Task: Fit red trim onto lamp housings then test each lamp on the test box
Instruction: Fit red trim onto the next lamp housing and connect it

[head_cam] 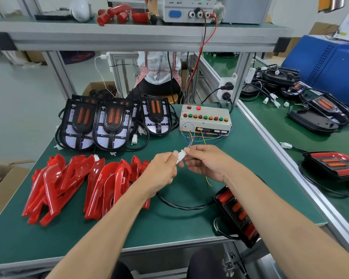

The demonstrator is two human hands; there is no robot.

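Observation:
My left hand (163, 170) pinches a white lamp plug (180, 157) and my right hand (206, 161) pinches the mating white connector on thin coloured wires from the test box (205, 120); the two connectors meet between my fingertips. A black cable (181, 206) runs from my left hand to a lamp with red trim (237, 214) lying under my right forearm at the table's front right. A pile of loose red trims (77, 184) lies front left. Three bare black lamp housings (113, 123) stand at the back.
The green table (169, 224) ends at an aluminium rail on the right. Finished lamps (330, 166) and cables lie on the neighbouring bench. A power supply (187, 9) sits on the upper shelf. A person sits behind the bench. A cardboard box (0, 178) stands at the left.

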